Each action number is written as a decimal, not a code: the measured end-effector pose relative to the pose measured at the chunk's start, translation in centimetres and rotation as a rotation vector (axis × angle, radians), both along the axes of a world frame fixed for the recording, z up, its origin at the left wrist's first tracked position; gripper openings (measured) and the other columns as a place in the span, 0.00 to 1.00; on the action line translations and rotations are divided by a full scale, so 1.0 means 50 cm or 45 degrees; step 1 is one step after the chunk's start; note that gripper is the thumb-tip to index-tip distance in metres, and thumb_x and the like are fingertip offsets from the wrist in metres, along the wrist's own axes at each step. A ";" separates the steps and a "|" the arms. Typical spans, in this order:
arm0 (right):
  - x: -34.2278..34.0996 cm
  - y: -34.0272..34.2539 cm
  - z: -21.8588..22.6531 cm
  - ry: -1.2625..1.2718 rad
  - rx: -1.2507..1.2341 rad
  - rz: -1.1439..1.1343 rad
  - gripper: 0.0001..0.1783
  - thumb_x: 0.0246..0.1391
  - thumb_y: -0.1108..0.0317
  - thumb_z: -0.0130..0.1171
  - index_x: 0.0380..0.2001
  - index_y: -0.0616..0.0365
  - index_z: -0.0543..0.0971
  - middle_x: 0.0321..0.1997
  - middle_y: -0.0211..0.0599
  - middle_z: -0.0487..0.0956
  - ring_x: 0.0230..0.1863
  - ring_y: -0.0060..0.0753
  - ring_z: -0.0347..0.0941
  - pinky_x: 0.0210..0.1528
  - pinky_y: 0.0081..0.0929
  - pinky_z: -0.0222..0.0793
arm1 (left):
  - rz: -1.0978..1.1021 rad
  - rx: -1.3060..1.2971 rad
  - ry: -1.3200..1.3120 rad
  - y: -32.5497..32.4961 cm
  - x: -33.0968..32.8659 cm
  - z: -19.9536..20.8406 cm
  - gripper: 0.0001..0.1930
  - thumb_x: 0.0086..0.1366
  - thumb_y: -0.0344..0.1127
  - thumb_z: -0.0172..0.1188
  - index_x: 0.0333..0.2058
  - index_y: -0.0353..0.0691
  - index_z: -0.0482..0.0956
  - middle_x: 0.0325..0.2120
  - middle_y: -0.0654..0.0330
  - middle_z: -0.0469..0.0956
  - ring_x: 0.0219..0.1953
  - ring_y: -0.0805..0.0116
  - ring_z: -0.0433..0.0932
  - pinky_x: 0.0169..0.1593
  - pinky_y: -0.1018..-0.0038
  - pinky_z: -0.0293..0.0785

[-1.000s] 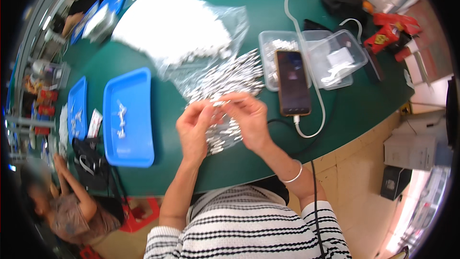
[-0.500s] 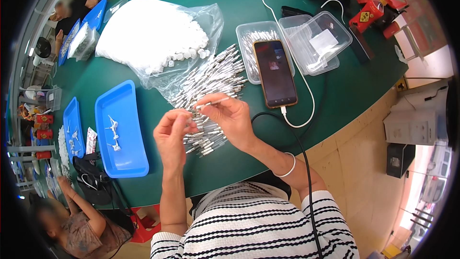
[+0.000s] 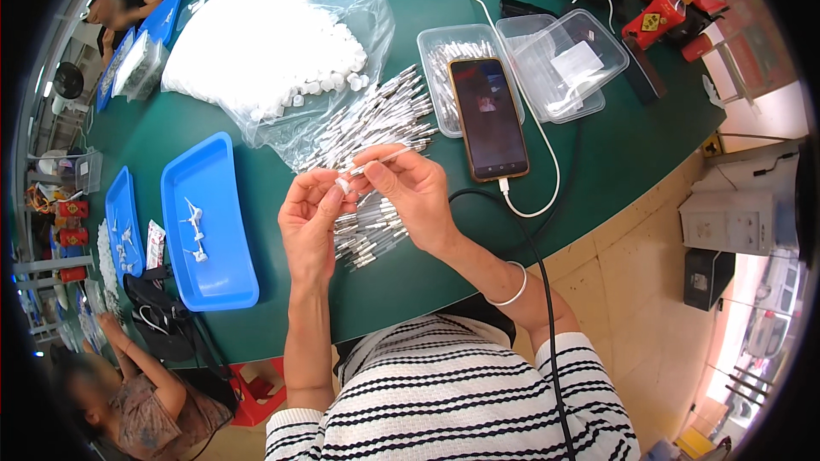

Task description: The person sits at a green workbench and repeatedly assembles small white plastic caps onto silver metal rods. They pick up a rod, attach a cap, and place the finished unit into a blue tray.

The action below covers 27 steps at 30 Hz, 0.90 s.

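at the left, a blue tray has a few small white parts in it, and a bump to the tray could make them slide. next comes a big white heap on a clear bag. its loose edge could roll onto the table if the bag gets tugged. the left hand has its thumb and finger pinched on a white bit, up above the table. the bit is tiny, so a weak pinch could let it drop into the stick pile below and be hard to find. the right hand is pinched on a thin stick, just beside the bit. i cannot tell if the two touch. the stick could tip and miss the bit if the fingers hold it crooked, or bend if pushed too hard. then a tub of sticks sits partly under a phone. a pull on the white cord could drag the phone and spill the tub.
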State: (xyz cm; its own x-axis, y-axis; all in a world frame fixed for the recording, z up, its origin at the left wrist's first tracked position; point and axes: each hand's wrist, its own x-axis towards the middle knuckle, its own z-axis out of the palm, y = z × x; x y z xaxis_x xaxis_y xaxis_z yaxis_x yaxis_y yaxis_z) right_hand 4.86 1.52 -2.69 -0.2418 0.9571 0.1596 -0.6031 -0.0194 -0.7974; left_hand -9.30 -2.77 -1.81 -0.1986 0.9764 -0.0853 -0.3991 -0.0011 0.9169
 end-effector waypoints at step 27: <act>-0.003 0.000 -0.005 -0.059 0.002 -0.053 0.08 0.60 0.73 0.56 0.39 0.67 0.77 0.40 0.37 0.78 0.38 0.24 0.78 0.43 0.20 0.75 | -0.062 -0.196 -0.330 0.003 -0.022 -0.005 0.14 0.66 0.28 0.55 0.49 0.30 0.73 0.37 0.56 0.79 0.37 0.70 0.81 0.34 0.83 0.78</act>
